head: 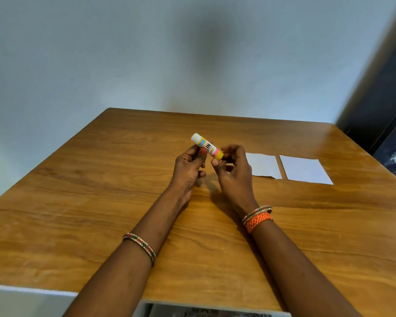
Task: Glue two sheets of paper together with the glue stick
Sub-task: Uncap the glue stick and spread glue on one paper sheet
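A glue stick with a white cap and a yellow and pink label is held tilted above the wooden table. My left hand pinches its middle, just below the white cap. My right hand pinches its yellow bottom end. The cap is on. Two white sheets of paper lie flat to the right: the nearer sheet is partly hidden behind my right hand, and the farther sheet lies beside it with a narrow gap between them.
A pale wall stands behind the table's far edge. Dark furniture rises at the right. The table's near edge runs along the bottom, with a white surface below it at the left.
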